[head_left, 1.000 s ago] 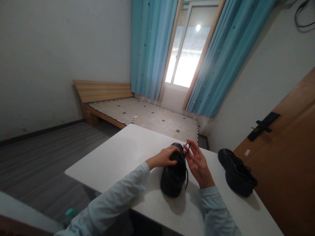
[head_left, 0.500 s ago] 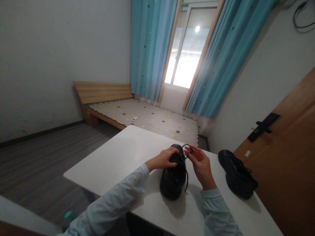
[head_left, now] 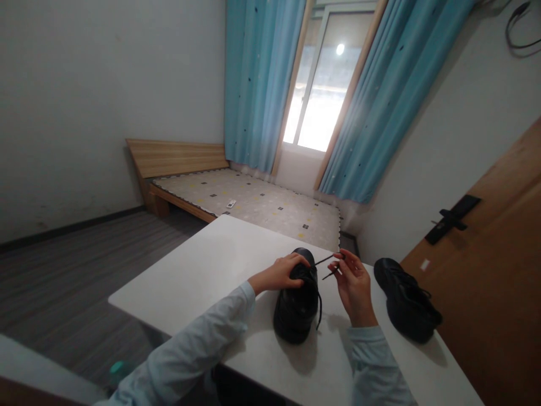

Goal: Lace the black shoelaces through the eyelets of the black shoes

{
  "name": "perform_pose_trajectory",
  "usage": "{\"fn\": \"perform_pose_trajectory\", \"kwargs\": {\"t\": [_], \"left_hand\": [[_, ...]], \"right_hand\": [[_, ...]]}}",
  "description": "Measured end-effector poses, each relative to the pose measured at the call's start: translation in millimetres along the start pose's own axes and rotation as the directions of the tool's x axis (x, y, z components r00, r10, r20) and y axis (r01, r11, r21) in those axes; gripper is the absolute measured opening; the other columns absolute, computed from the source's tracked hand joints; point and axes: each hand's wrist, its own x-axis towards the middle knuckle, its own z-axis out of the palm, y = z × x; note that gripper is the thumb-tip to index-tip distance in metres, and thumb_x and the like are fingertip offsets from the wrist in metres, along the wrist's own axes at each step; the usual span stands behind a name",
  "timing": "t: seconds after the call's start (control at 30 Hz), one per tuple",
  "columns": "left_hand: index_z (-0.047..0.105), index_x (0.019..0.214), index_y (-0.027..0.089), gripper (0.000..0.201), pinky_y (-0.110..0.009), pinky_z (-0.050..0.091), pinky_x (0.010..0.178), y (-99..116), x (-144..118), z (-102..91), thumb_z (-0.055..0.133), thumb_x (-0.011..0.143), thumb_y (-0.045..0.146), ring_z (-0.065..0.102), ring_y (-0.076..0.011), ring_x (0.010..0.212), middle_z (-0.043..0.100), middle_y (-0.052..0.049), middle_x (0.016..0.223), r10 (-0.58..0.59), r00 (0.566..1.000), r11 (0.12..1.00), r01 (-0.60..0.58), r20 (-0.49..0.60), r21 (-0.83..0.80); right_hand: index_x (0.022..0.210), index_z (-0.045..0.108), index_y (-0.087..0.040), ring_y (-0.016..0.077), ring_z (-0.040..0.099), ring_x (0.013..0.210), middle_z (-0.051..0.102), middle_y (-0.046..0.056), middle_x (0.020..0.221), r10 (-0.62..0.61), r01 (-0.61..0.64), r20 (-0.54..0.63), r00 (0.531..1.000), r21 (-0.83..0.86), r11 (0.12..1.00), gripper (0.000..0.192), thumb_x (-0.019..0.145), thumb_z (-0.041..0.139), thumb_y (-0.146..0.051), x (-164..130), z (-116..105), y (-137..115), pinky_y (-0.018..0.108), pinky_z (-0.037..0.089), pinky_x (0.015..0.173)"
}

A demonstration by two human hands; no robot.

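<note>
A wide white rectangular table (head_left: pixel 203 270) is filling the lower middle of the view, and everything else is being placed from it. Beyond its far edge, a low wooden bed with a patterned mattress (head_left: pixel 249 197) is lying under long blue curtains (head_left: pixel 262 84). To the table's right, a brown wooden door with a black handle (head_left: pixel 499 270) is standing.

Near the table's front middle, a black leather lace-up shoe (head_left: pixel 296 310) is sitting upright, its toe pointing toward the person. A second black shoe (head_left: pixel 406 301) is resting near the table's right edge, well apart from the first.

The left hand (head_left: pixel 281 273), in a pale blue sleeve, is lying curled over the top of the near shoe, pressing down on it. The right hand (head_left: pixel 355 285) is hovering just beside that shoe, thumb and fingertips pinched closed on a thin black shoelace (head_left: pixel 327 268), which is stretching from the shoe's top to the fingers.
</note>
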Motion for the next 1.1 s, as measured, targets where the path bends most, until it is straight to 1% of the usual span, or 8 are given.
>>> {"fn": "perform_pose_trajectory", "kwargs": {"t": [0.13, 0.23, 0.4, 0.53, 0.6, 0.7, 0.83, 1.1], "left_hand": [[0.054, 0.114, 0.019, 0.046, -0.034, 0.04, 0.097, 0.4, -0.6, 0.2, 0.066, 0.069, 0.023, 0.052, -0.0232, 0.11, 0.055, -0.007, 0.117, 0.013, 1.0, 1.0, -0.013, 0.002, -0.007], [0.052, 0.116, 0.019, 0.048, -0.033, 0.04, 0.096, 0.8, -2.1, -1.6, 0.067, 0.072, 0.029, 0.052, -0.0224, 0.11, 0.056, -0.008, 0.118, 0.009, 1.0, 0.999, -0.009, 0.007, -0.038], [0.052, 0.116, 0.02, 0.042, -0.031, 0.041, 0.093, 2.5, -3.9, -5.8, 0.061, 0.079, 0.038, 0.055, -0.0198, 0.107, 0.059, -0.006, 0.116, -0.005, 1.0, 0.993, 0.004, -0.006, -0.114], [0.058, 0.107, 0.018, 0.029, -0.029, 0.04, 0.093, 1.9, -2.9, -6.0, 0.053, 0.086, 0.037, 0.057, -0.0176, 0.104, 0.063, -0.005, 0.11, -0.03, 0.995, 0.993, 0.018, -0.1, -0.12], [0.06, 0.102, 0.017, 0.026, -0.028, 0.041, 0.092, 0.1, -1.9, -5.9, 0.054, 0.086, 0.036, 0.058, -0.0171, 0.101, 0.064, -0.005, 0.105, -0.041, 0.985, 0.994, 0.023, -0.166, -0.107], [0.062, 0.092, 0.016, 0.022, -0.027, 0.042, 0.088, -3.0, -0.3, -7.1, 0.058, 0.083, 0.036, 0.058, -0.0162, 0.093, 0.065, -0.005, 0.096, -0.028, 0.969, 0.997, 0.011, -0.244, -0.072], [0.064, 0.08, 0.016, 0.022, -0.027, 0.041, 0.083, -4.8, 0.8, -9.3, 0.063, 0.08, 0.037, 0.058, -0.0153, 0.084, 0.065, -0.003, 0.084, -0.021, 0.967, 1.0, 0.017, -0.254, -0.015], [0.066, 0.076, 0.016, 0.022, -0.024, 0.04, 0.074, -6.0, 0.4, -5.8, 0.068, 0.075, 0.038, 0.055, -0.0135, 0.076, 0.064, -0.001, 0.075, -0.034, 0.984, 0.999, 0.029, -0.176, -0.031]], "right_hand": [[0.092, 0.066, -0.021, 0.0111, 0.057, 0.064, 0.064, 0.001, 0.083, 0.001, -0.003, -0.017, 1.0, -0.088, 0.996, 0.027, 0.067, 0.072, -0.029, 2.3, -6.2, 3.4, 0.029, 0.048, 0.063], [0.088, 0.066, -0.018, 0.0116, 0.053, 0.061, 0.062, 0.0, 0.074, -0.068, 0.04, -0.085, 0.994, -0.295, 0.955, 0.024, 0.068, 0.067, -0.031, 5.2, -13.9, 15.2, 0.028, 0.045, 0.061], [0.093, 0.067, -0.015, 0.0205, 0.054, 0.077, 0.061, 0.008, 0.091, -0.265, 0.107, -0.104, 0.959, -0.732, 0.673, 0.031, 0.071, 0.056, -0.034, 7.3, -26.5, 34.4, 0.038, 0.045, 0.073], [0.116, 0.057, -0.015, 0.0301, 0.045, 0.113, 0.052, 0.015, 0.118, -0.477, 0.264, 0.011, 0.879, -0.844, 0.467, 0.045, 0.078, 0.05, -0.038, 2.9, -23.7, 36.9, 0.048, 0.035, 0.095], [0.127, 0.048, -0.016, 0.0298, 0.038, 0.123, 0.045, 0.016, 0.129, -0.521, 0.323, 0.062, 0.851, -0.844, 0.427, 0.05, 0.083, 0.048, -0.038, -1.3, -18.4, 34.5, 0.05, 0.031, 0.1], [0.136, 0.036, -0.022, 0.0268, 0.036, 0.127, 0.038, 0.013, 0.138, -0.487, 0.387, 0.141, 0.862, -0.803, 0.453, 0.054, 0.086, 0.047, -0.035, -8.0, -10.6, 31.6, 0.048, 0.034, 0.099], [0.136, 0.036, -0.026, 0.0249, 0.035, 0.129, 0.039, 0.009, 0.14, -0.382, 0.431, 0.248, 0.89, -0.729, 0.531, 0.053, 0.086, 0.05, -0.034, -13.1, -6.3, 36.5, 0.047, 0.035, 0.1], [0.123, 0.053, -0.022, 0.0247, 0.045, 0.124, 0.053, 0.009, 0.131, -0.031, 0.236, 0.335, 0.942, -0.592, 0.77, 0.042, 0.085, 0.051, -0.039, -15.2, -3.1, 48.6, 0.046, 0.031, 0.106]]}}
